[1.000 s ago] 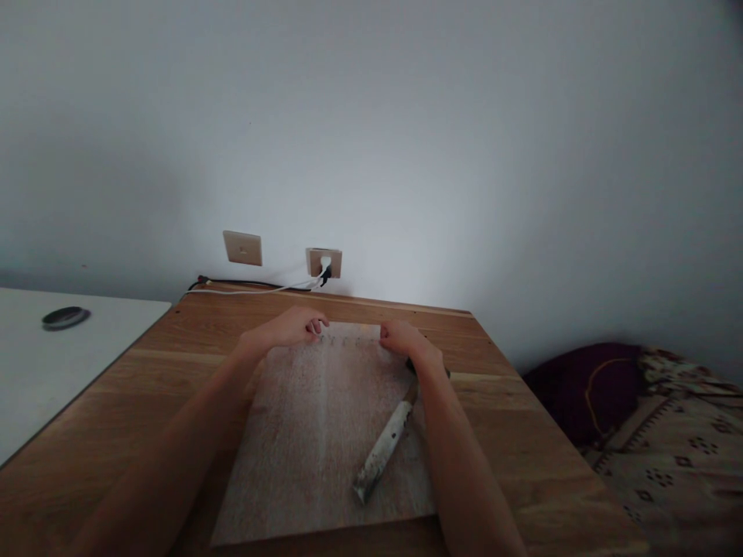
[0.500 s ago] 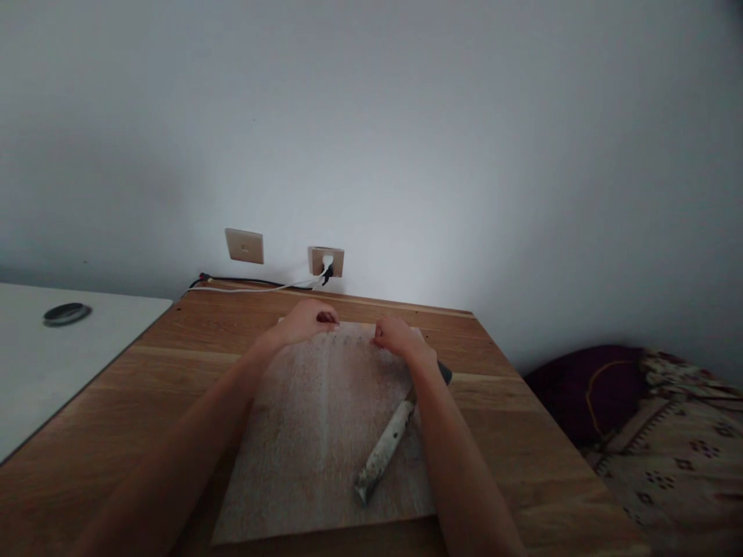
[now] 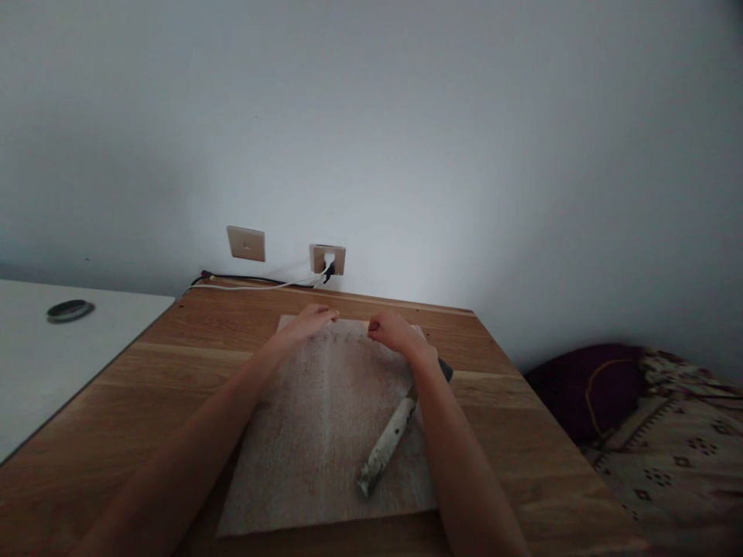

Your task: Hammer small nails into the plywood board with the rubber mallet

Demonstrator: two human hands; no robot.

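Observation:
A thin, pale wooden board (image 3: 302,449) lies on the brown table, with a row of small dark marks, possibly nails, near its far edge. Over the far left part of that edge is my left hand (image 3: 313,319), fingertips pinched together; whatever is in them is too small to make out. My right hand (image 3: 395,333) is curled closed above the far right part, its fingertips turned inward and their contents hidden. What looks like a hammer (image 3: 388,445) rests slantwise on the board, with a worn whitish handle. My right forearm partly covers its dark head.
Beyond the board, the wooden table (image 3: 203,333) meets a wall with a socket (image 3: 337,261) and a blank plate (image 3: 246,244). Cables (image 3: 255,281) run along the back edge. A white surface (image 3: 35,363) at left bears a round dark object (image 3: 70,310). Patterned bedding (image 3: 667,464) lies right.
My left hand has turned slightly and its fingers have come closer together. The right hand has shifted a little left, its fingers more tightly curled. The hammer stays in place on the board.

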